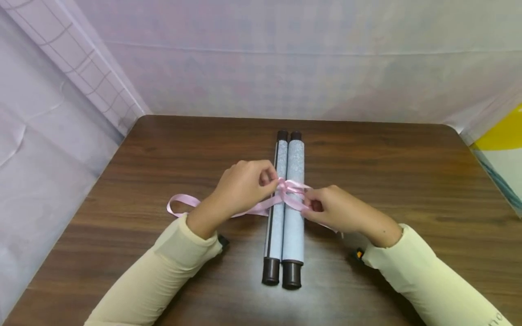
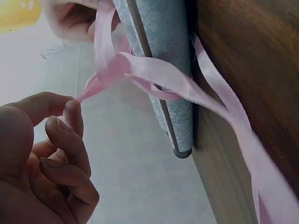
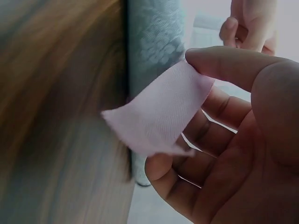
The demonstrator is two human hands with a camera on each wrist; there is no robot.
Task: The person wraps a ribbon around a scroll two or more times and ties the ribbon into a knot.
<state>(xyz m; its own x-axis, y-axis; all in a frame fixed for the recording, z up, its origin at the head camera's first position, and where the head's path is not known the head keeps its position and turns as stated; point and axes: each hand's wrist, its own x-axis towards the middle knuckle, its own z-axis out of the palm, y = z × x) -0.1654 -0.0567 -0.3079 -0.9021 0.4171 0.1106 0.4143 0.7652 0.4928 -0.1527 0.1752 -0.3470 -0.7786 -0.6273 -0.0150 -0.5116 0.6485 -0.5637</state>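
Two pale blue patterned rolls with dark end caps, a left roll (image 1: 277, 235) and a right roll (image 1: 293, 235), lie side by side like a scroll rolled from both ends. A pink satin ribbon (image 1: 261, 207) crosses their middle and is looped over itself on top. My left hand (image 1: 244, 184) pinches a narrow, gathered part of the ribbon between thumb and forefinger, just above the left roll. Beside the right roll, my right hand (image 1: 337, 207) pinches another part; the right wrist view shows the ribbon's flat cut end (image 3: 156, 109) hanging out past the thumb.
Under the rolls is a brown wood-grain table (image 1: 122, 190). A loose ribbon loop (image 1: 183, 198) trails on it beyond my left wrist. Pale cloth (image 1: 253, 81) hangs behind the table's far edge, and a yellow patch (image 1: 503, 133) shows at the right.
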